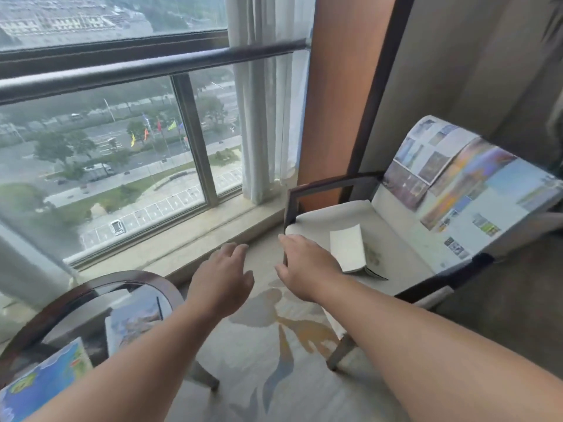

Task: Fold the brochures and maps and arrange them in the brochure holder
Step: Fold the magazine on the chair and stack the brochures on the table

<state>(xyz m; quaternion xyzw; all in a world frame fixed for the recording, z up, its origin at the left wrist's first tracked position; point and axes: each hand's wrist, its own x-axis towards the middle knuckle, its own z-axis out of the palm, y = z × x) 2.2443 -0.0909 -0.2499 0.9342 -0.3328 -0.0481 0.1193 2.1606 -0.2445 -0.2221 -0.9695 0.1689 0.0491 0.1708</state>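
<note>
Left forearm (122, 370) and right forearm (426, 339) extend forward, nearest the lens. Far left: a blue map (45, 382) and a second map (134, 318) lie on the round bench (91, 284). Left hand (222, 275): released, fingers relaxed, above the floor. Right hand (307, 266): released, palm down, at the chair (320, 214) seat's front corner. The folded brochure (348, 249) lies on the seat just right of the right hand, the nearer one, long axis pointing away. An open map (475, 190) drapes the chair back.
</note>
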